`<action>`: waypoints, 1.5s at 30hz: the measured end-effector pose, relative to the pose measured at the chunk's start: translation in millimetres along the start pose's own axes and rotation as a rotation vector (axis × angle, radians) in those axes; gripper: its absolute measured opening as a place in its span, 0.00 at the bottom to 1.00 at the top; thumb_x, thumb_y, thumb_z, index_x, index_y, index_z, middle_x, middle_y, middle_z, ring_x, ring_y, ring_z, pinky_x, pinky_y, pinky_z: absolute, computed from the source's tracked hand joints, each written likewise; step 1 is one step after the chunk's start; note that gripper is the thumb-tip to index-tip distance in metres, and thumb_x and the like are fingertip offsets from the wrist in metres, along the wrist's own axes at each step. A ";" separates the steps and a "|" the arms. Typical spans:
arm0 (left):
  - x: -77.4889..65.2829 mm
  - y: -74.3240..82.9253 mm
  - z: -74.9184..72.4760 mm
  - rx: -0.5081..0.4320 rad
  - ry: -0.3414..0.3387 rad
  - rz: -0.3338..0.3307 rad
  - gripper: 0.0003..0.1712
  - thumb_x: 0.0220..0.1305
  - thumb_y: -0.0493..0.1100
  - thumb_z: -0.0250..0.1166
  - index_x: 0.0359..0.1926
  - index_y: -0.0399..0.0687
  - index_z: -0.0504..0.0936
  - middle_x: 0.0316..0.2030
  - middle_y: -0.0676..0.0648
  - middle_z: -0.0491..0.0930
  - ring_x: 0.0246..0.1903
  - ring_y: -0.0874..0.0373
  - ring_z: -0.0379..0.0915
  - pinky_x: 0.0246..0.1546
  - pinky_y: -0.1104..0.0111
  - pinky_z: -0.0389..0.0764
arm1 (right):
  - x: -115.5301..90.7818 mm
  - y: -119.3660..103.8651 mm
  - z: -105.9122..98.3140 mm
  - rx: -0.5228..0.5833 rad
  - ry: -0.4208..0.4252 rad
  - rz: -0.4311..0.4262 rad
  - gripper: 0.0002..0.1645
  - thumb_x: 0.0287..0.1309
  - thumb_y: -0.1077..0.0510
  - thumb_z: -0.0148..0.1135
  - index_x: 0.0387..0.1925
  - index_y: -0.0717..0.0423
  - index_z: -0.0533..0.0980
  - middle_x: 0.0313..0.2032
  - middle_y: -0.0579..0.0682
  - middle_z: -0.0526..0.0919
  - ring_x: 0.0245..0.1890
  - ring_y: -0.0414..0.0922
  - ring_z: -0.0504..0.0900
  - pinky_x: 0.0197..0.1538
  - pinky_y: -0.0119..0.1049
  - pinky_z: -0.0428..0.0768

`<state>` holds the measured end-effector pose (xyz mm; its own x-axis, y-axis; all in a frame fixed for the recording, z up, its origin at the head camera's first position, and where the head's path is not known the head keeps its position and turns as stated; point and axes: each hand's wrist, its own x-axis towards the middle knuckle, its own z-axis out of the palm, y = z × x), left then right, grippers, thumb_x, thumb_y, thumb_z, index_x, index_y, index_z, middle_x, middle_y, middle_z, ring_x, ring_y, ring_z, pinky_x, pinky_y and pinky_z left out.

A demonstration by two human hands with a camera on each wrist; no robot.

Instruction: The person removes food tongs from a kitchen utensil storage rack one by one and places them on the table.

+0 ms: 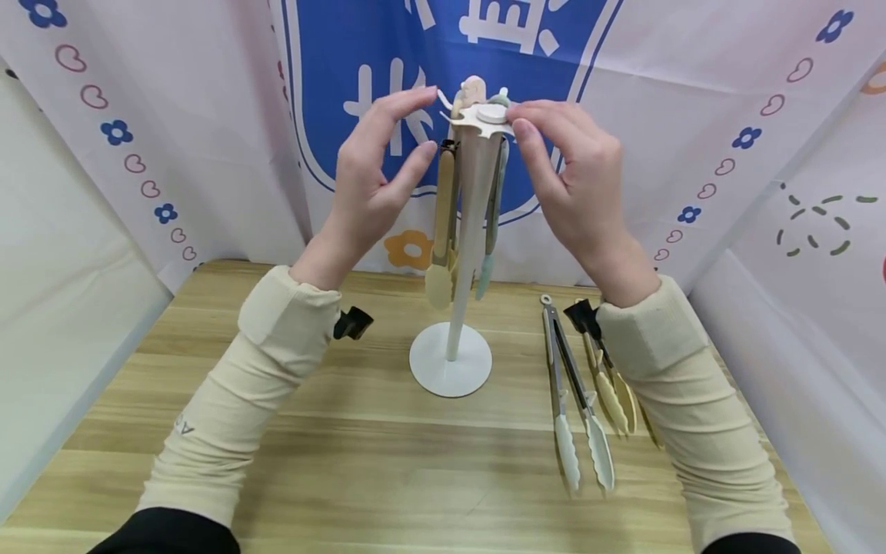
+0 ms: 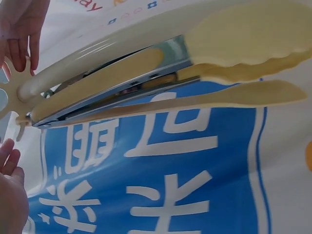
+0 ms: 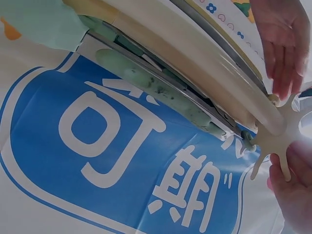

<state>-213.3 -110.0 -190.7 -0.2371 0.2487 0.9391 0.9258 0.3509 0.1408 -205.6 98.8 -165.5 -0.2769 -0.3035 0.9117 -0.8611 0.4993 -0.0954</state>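
A white utensil stand [image 1: 453, 331] rises from a round base, with a hooked top [image 1: 477, 119]. At the top's right edge my right hand [image 1: 577, 165] pinches the rim between thumb and fingers. My left hand [image 1: 370, 165] is beside the left hooks, fingers spread and relaxed, holding nothing. Cream-yellow tongs [image 2: 107, 87] hang on the left side, beside a slim cream utensil with a spoon-like end [image 2: 258, 93]. Pale green tongs [image 3: 146, 80] hang on the right side, nearest my right hand. Part of the hanging set is hidden behind the pole.
On the wooden table [image 1: 374, 477], white-tipped tongs [image 1: 564, 369] lie right of the base. Yellow-tipped tongs [image 1: 612, 392] lie beyond them, partly under my right forearm. A printed cloth [image 1: 228, 92] hangs close behind the stand, with further cloth at both sides.
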 end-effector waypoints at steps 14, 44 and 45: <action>-41.7 -13.2 11.8 -0.210 -0.029 -0.406 0.22 0.63 0.33 0.55 0.57 0.31 0.67 0.57 0.39 0.68 0.60 0.59 0.61 0.62 0.69 0.59 | 0.1 -2.4 4.9 0.056 0.126 -0.025 0.10 0.58 0.62 0.58 0.30 0.65 0.82 0.33 0.54 0.84 0.38 0.47 0.80 0.46 0.34 0.76; -92.4 -19.1 37.4 -0.530 -0.140 -0.741 0.23 0.62 0.31 0.55 0.57 0.29 0.64 0.52 0.36 0.68 0.50 0.52 0.67 0.53 0.65 0.70 | 0.0 2.0 1.5 0.053 0.120 -0.067 0.09 0.57 0.63 0.59 0.30 0.65 0.82 0.31 0.55 0.84 0.35 0.48 0.80 0.43 0.33 0.76; -93.2 -19.1 37.4 -0.530 -0.146 -0.751 0.23 0.62 0.31 0.55 0.57 0.29 0.64 0.52 0.36 0.68 0.50 0.52 0.67 0.53 0.65 0.70 | -0.1 2.0 1.4 0.055 0.119 -0.066 0.09 0.57 0.63 0.59 0.30 0.65 0.82 0.31 0.55 0.84 0.36 0.48 0.80 0.44 0.33 0.76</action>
<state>-219.9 -106.1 -292.6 -0.8299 0.2477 0.5000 0.5196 0.0164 0.8543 -207.9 98.7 -166.4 -0.1690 -0.2341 0.9574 -0.8988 0.4353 -0.0522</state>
